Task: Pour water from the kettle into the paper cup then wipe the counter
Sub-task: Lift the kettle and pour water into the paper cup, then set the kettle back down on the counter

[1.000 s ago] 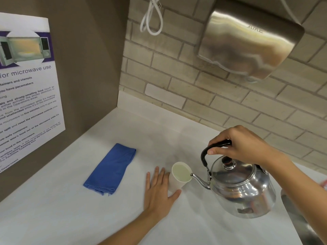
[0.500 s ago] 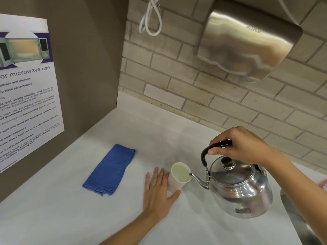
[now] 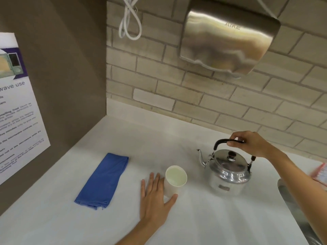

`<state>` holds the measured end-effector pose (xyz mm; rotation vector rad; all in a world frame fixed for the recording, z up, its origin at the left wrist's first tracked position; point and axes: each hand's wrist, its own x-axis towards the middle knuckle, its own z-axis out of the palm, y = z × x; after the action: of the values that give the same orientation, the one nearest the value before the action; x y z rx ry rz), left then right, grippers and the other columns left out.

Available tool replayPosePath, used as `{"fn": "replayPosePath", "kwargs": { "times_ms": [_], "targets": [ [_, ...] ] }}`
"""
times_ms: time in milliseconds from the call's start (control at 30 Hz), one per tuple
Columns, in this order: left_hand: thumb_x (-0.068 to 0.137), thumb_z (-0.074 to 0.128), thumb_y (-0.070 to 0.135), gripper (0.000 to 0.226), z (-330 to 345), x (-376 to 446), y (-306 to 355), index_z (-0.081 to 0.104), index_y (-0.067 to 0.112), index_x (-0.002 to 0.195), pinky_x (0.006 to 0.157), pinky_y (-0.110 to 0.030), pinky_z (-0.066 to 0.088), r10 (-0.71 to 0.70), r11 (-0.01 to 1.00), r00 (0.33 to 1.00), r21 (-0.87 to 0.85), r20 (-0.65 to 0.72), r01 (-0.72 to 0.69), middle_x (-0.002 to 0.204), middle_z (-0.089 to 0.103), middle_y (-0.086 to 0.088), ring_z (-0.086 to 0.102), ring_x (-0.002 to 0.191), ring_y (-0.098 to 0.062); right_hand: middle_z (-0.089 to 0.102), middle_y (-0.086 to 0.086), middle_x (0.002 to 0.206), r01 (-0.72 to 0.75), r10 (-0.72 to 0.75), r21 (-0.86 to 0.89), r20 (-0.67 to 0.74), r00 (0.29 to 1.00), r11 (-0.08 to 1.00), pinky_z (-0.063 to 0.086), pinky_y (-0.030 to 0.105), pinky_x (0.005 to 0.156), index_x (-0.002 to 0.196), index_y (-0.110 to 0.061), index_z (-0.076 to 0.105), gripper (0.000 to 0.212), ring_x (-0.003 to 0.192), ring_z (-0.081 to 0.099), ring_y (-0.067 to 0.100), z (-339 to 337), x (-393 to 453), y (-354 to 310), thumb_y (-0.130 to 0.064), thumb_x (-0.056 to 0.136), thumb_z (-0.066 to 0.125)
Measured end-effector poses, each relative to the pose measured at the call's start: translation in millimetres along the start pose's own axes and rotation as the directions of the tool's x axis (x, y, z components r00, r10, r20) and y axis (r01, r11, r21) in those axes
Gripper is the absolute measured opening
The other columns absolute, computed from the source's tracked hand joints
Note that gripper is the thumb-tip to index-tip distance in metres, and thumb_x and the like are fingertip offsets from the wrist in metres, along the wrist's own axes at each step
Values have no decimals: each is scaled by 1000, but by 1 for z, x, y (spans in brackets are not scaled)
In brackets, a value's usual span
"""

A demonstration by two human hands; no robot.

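Now, the polished steel kettle with a black arched handle (image 3: 228, 171) appears to stand upright on the white counter (image 3: 203, 218), spout pointing left, well clear of the cup. The right hand (image 3: 251, 144) is curled around the top of the handle; the grip looks loose, with fingertips hooked over the bar. The white paper cup (image 3: 175, 180) stands upright between kettle and left hand and holds pale liquid to a fair level, so the pour is probably finished. The left hand (image 3: 155, 197) lies flat and spread on the counter, thumb and index side touching the cup's base wall, bracing it rather than clasping it. The folded blue cloth (image 3: 104, 179) lies left of that hand, apart from it.

Handling notes:
- Kettle: rigid metal, likely weighty if water remains. Its smooth body is slippery, so take it by the handle top, as it is held now.
- Cup: thin paper wall, light but top-heavy when filled. It would crush or tip under a squeeze, so steady it low, near the base.
- Cloth: soft and limp, and it will not hold shape. Press a flat palm onto it or pinch a folded edge to sweep the counter.

No spill can be made out on the surface.
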<state>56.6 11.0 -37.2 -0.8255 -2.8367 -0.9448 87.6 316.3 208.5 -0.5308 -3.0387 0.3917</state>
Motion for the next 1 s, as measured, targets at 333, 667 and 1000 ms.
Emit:
{"fn": "replayPosePath", "kwargs": {
  "times_ms": [333, 667, 1000],
  "targets": [
    [88, 33, 71, 85, -3, 0, 1, 20, 17, 151, 119, -38, -15, 11, 999, 1000, -41, -20, -12, 160, 24, 6, -7, 149, -9, 66, 22, 83, -149, 148, -14, -19, 989, 989, 43, 28, 53, 97, -14, 68, 11, 65, 54, 24, 11, 39, 50, -24, 93, 65],
    [89, 36, 69, 84, -4, -1, 2, 17, 17, 152, 118, -36, -17, 4, 999, 1000, -32, -3, -5, 161, 22, 8, -10, 148, -9, 57, 13, 67, -202, 207, 62, -92, 974, 978, 40, 30, 55, 100, -7, 67, 16, 63, 53, 27, 21, 39, 61, -22, 94, 64],
    [90, 39, 67, 84, -9, -1, 2, 14, 18, 153, 119, -35, -16, -21, 997, 998, -71, 56, 25, 162, 18, 5, -3, 149, -9, 63, 13, 120, -11, 46, 105, -343, 938, 994, 40, 30, 90, 122, -17, 65, 33, 111, 61, 27, 38, 13, 14, -23, 90, 69]
  ]
}}
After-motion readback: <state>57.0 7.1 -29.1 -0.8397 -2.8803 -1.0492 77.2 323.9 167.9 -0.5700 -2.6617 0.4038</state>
